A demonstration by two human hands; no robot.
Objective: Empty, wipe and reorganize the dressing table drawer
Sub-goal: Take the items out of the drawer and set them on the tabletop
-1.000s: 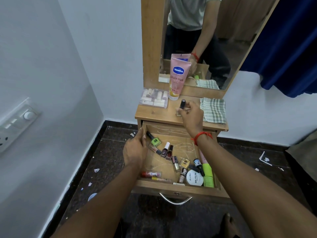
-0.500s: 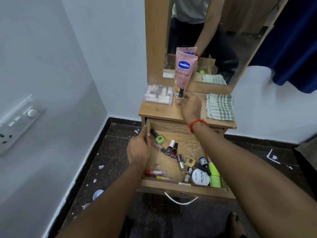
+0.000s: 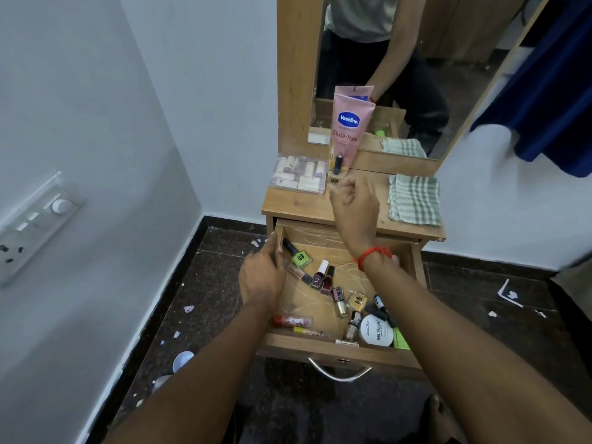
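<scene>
Drawer stands open. Pink tube upright behind the drawer, reads "Vaseline", "Gluta-Hya". White jar in the drawer's front right, reads "ZUDIO NAIL POLISH". Left hand grips the drawer's left wall. Right hand over the drawer's back edge, blurred, fingers loosely curled, empty. Dark-capped bottle just beyond its fingertips.

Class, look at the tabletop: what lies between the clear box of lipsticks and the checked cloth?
In the head view, a black-capped nail polish bottle stands before the pink Vaseline tube, with the right hand hovering near it.
</scene>
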